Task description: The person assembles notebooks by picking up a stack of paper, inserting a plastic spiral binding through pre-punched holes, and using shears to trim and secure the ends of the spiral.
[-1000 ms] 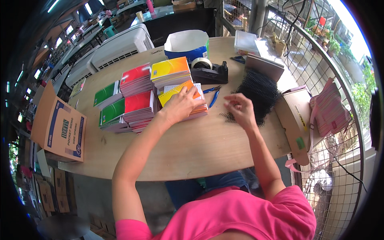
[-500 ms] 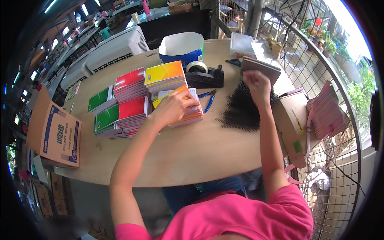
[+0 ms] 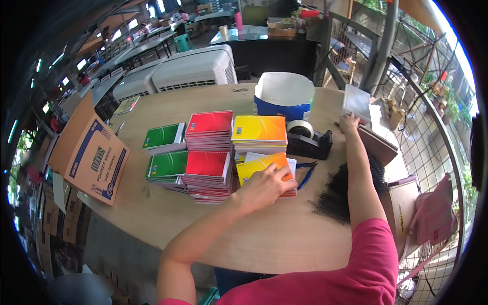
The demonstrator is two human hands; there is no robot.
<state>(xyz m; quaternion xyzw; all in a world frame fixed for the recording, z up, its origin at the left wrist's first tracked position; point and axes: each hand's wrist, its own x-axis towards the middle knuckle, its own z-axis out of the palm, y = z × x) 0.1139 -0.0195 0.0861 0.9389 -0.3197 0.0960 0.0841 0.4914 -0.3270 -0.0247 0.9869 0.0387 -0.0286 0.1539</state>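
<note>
My left hand (image 3: pixel 268 186) rests with bent fingers on a yellow spiral notebook (image 3: pixel 249 169), gripping it askew on the front right stack. Behind that stand more yellow notebooks (image 3: pixel 260 128). Stacks of red notebooks (image 3: pixel 207 163) and green notebooks (image 3: pixel 169 163) stand to the left. My right arm stretches far forward, and my right hand (image 3: pixel 349 123) is at the near edge of a clear plastic container (image 3: pixel 357 101). Its fingertips are too small and partly hidden to read. A dark board-like stack (image 3: pixel 378 142) and a pile of black spiral coils (image 3: pixel 338 195) lie beneath that arm.
Blue-handled pliers (image 3: pixel 305 176) lie beside the front yellow stack. Behind are a black tape dispenser (image 3: pixel 312 145) and a blue-and-white open container (image 3: pixel 283 104). An open cardboard box (image 3: pixel 99 157) stands at the left edge; a striped pink bag (image 3: pixel 437 213) is by the wire fence.
My right hand has moved from above the dark board forward to the clear container. My left hand stays on the yellow notebook. The whole view has shifted, with the table lower and further right.
</note>
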